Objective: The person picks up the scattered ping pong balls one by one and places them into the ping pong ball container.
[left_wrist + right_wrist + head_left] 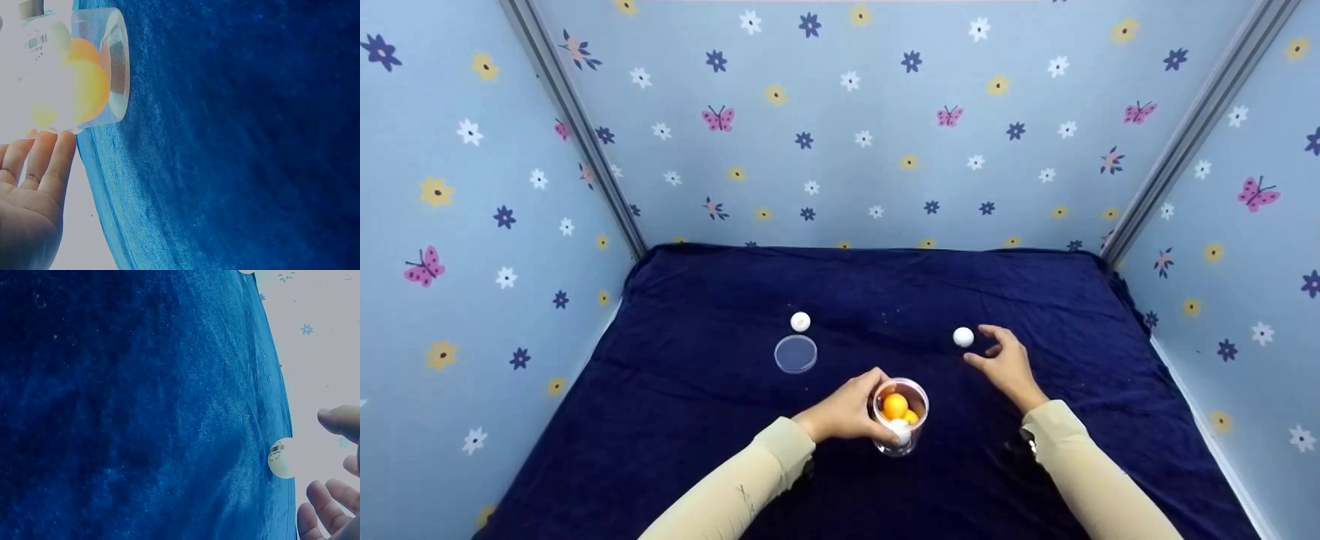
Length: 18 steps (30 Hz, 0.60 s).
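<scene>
The left hand [847,409] grips the jar [923,409] from the side, seemingly to steady it mouth-up with the orange balls [895,406] inside, while the right hand [1006,367] holds nothing, spread wide enough for the white ball [963,337] just beyond its fingertips.

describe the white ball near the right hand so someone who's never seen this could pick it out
Start with the dark blue cloth and go right of its centre, to the outstretched right hand. The white ball lies just left of that hand, not held. The other loose white ball lies by the clear round disc instead.
</scene>
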Available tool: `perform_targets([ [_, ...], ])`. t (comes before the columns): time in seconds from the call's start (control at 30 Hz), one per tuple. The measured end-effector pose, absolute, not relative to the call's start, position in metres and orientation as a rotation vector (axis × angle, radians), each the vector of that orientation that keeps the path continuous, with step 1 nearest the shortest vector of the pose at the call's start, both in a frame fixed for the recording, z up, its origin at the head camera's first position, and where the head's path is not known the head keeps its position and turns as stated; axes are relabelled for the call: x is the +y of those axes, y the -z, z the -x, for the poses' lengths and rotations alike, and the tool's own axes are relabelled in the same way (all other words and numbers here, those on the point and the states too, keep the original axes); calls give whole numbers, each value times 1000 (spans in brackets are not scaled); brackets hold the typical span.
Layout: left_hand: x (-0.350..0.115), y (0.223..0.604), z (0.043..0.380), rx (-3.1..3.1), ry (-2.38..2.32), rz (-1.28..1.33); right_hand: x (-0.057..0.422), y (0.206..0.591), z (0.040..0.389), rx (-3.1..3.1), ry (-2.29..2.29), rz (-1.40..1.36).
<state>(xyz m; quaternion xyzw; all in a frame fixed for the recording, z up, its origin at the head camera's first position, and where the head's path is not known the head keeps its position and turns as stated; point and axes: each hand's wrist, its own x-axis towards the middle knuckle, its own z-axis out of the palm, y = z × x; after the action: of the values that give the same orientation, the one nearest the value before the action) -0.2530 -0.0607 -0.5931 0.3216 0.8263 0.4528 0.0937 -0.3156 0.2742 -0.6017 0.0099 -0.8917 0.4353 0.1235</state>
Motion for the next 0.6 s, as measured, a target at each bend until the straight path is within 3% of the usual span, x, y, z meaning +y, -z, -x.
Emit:
perform_targets([
  [0.6, -61, 594, 253, 2454, -1344, -946, 275, 601, 328, -2644, -1265, -47],
])
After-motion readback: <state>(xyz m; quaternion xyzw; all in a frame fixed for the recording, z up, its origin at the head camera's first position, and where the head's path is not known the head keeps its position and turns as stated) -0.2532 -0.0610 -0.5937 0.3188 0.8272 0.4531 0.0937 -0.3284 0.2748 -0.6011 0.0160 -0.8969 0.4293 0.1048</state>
